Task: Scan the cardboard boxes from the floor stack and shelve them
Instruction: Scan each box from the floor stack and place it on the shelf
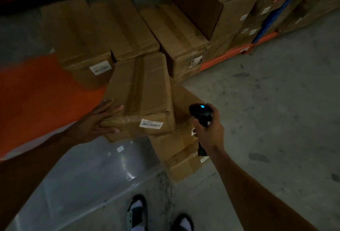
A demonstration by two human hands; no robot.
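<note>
— Two hands are in view. My left hand (pixel 103 120) lies flat with the fingers spread against the near left corner of the top box (pixel 141 92), some fingertips on its lid and the rest on its front face.

— And the right?

— My right hand (pixel 207 127) is wrapped round the grip of the scanner (pixel 200 113), just to the right of that box. A blue light shows on the scanner's head, which sits beside the box's right corner, not squarely over the label.

— Where does the box sit?

— On top of the floor stack (pixel 184 157), skewed across the boxes beneath it, with its barcode label (pixel 151 124) on the front face towards me. Behind it, three more boxes (pixel 127 32) stand in a row on the low shelf, above an orange beam (pixel 224 57) running off to the right.

— Which step, then?

— I judge it to be the scan: box steadied by the left hand, scanner raised in the right. I cannot tell whether the label has been read.

— What does the next move call for?

— Swinging the scanner's head left onto the label while the flat hand keeps the box from sliding. Afterwards the box must go to the shelf, and with the scanner occupying one hand, that lift looks awkward. The box overhangs the stack, so I would mind a slip.
</note>
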